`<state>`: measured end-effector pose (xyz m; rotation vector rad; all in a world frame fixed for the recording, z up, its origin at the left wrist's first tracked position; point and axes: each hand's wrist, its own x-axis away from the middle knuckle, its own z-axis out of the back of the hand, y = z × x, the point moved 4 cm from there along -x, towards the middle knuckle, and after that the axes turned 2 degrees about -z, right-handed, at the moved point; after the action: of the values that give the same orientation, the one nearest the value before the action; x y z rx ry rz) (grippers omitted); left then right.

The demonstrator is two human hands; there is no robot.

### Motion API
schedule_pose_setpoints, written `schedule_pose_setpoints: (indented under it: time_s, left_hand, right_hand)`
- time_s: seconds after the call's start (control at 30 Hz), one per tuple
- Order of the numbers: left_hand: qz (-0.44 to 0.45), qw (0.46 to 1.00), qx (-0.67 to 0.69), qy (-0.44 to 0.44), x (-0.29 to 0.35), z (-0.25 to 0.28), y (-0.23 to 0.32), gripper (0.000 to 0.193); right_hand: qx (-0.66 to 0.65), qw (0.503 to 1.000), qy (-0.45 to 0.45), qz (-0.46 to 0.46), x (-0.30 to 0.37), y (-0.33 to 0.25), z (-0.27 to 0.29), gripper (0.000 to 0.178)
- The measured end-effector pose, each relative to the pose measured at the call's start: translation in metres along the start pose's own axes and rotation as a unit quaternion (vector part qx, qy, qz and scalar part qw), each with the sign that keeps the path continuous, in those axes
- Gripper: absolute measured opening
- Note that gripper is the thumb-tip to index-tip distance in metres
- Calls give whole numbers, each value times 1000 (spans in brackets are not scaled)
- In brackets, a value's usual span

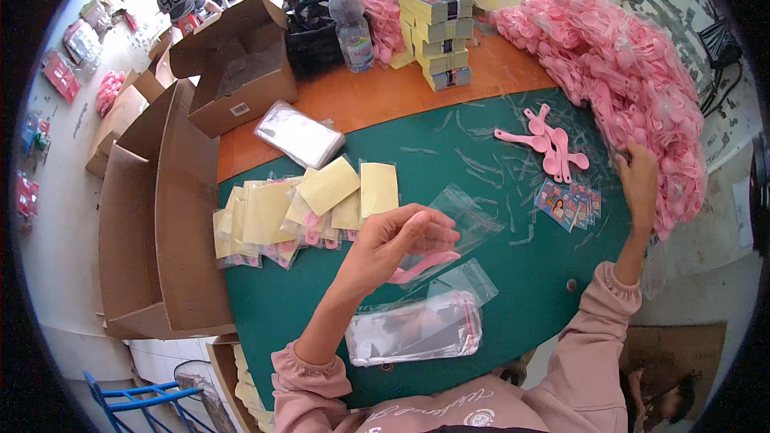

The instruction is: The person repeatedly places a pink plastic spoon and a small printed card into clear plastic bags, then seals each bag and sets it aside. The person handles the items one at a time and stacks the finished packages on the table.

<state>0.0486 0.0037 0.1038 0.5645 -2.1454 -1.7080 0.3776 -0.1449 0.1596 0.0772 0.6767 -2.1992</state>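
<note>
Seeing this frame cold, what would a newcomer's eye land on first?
Probably the huge heap of pink plastic items at the right, with the right hand at its edge. Next, the open brown cardboard boxes on the left and the dark green tabletop between them.

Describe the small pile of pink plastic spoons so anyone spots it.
On the dark green tabletop, left of the huge pink plastic heap, find the fanned, colourful printed cards. Just beyond them lies the small pile of pink plastic spoons: only a handful, unlike that heap.
</note>
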Motion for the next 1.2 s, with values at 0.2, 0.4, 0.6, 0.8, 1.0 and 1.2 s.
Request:
schedule_pose_setpoints:
  time_s: [0.2,0.4,0.6,0.8,1.0,1.2]
  left_hand:
    - [21,1000,10,-4,2,2,-1,29]
    - [19,1000,12,-14,-6,0,-5,30]
    - [19,1000,-8,-1,-6,6,-13,31]
    - [25,997,-71,22,-6,8,-23,30]
    - [33,997,-55,38,-5,7,-17,30]
    - [14,997,-59,39,-7,10,-19,29]
  right_hand:
    - [12,998,16,55,0,-32,-19,15]
    - [-254,963,-44,77,36,-98,-27,11]
    - [-334,921,-193,60,65,-147,-46,9]
    - [-203,933,-127,268,69,-159,-45,8]
    - [-250,951,-111,144,68,-150,-47,9]
    - [-195,938,-75,277,71,-158,-42,8]
